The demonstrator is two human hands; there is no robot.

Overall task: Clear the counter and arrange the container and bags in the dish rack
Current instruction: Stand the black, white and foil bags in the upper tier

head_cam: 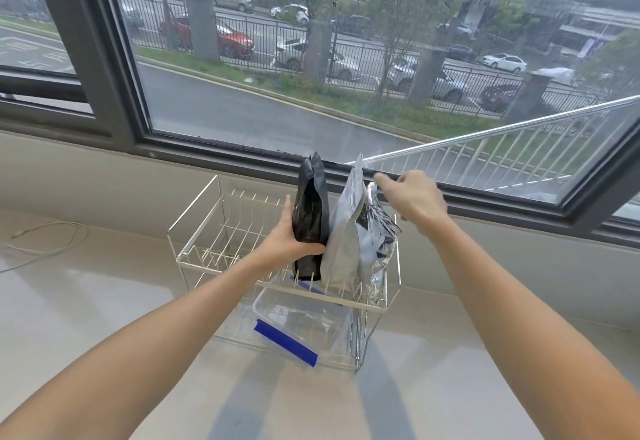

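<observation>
Pale table [104, 318] under the window looks cleared. Container [304, 327] sits in dish rack [194, 228] lower tier. My left hand [287, 235] grips black bag [310, 217] upright on top tier; right hand [412, 197] pinches silver bags [346, 231]. Nearly done, I judge.

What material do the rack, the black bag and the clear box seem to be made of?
Rack: thin metal wire, probably white-coated, judging by its fine pale bars. Black bag: likely matte plastic or foil laminate; it creases softly. Clear box: transparent hard plastic with a blue clip; the rack shows through it.
</observation>
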